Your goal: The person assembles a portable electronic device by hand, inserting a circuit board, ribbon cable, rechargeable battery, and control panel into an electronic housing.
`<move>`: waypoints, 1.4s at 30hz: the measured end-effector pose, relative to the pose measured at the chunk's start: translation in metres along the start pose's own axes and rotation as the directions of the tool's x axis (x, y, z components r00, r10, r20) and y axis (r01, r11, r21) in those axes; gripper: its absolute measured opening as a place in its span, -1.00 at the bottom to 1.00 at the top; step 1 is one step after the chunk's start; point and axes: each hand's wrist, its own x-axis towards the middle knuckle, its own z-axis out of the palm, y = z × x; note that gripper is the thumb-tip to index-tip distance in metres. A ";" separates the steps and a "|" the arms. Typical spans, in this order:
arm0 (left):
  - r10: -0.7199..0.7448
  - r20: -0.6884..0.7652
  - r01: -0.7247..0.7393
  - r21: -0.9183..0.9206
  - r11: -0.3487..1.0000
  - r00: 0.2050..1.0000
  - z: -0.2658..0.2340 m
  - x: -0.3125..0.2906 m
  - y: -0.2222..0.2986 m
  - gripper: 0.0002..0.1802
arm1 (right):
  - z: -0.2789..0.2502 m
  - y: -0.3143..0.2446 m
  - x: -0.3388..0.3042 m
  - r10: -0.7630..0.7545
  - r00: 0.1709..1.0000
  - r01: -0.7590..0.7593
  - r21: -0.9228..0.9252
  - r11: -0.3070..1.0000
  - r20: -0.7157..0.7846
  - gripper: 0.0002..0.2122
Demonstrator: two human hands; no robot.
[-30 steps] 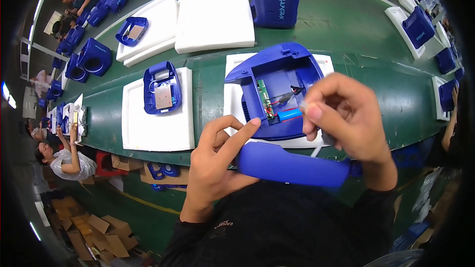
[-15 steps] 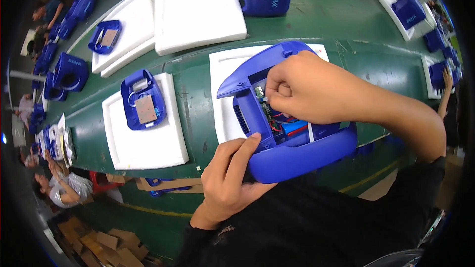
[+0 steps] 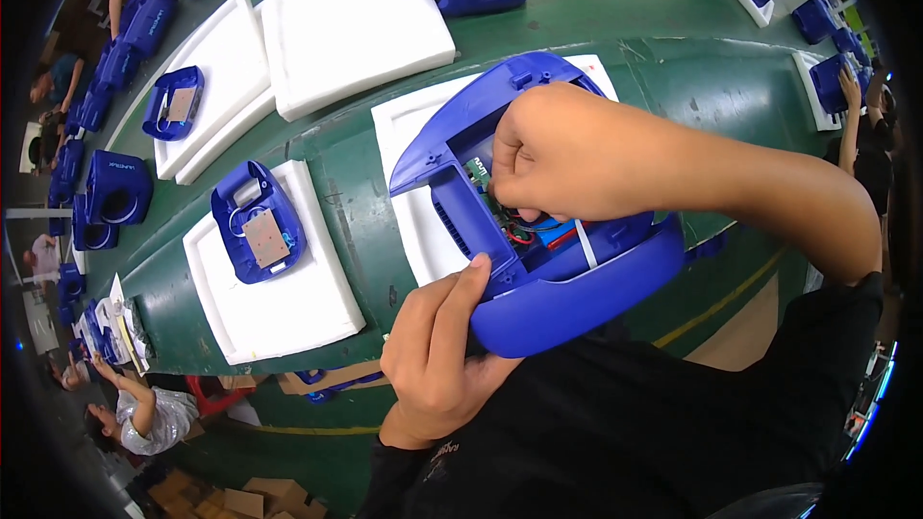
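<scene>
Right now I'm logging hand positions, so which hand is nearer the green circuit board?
Right. The right hand reaches into the blue housing, fingers beside the circuit board; the left hand holds the housing's near-left corner, farther off.

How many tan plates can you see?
2: near plate, in the near shell, on left foam; far plate, in the far shell, upper left. Others may be hidden.

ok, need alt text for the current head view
A person's left hand holds the edge of an open blue housing over a foam tray while the right hand reaches inside, beside a circuit board. To the left, a second tray holds another blue part with a tan plate.
</scene>
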 end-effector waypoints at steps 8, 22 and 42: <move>0.012 -0.007 -0.012 0.050 0.999 1.000 0.008 -0.002 -0.005 -0.36 | 0.012 0.010 0.010 -0.185 0.976 0.171 -0.116 0.978 -0.114 -0.81; -0.042 0.053 0.038 0.072 0.997 0.998 0.011 0.003 -0.003 -0.33 | 0.003 0.021 0.021 -0.213 0.976 0.183 -0.343 0.921 -0.052 -0.81; -0.093 0.082 0.089 0.052 0.995 0.992 0.009 0.006 -0.002 -0.35 | -0.003 0.013 0.031 -0.140 0.989 0.146 -0.380 0.913 0.045 -0.78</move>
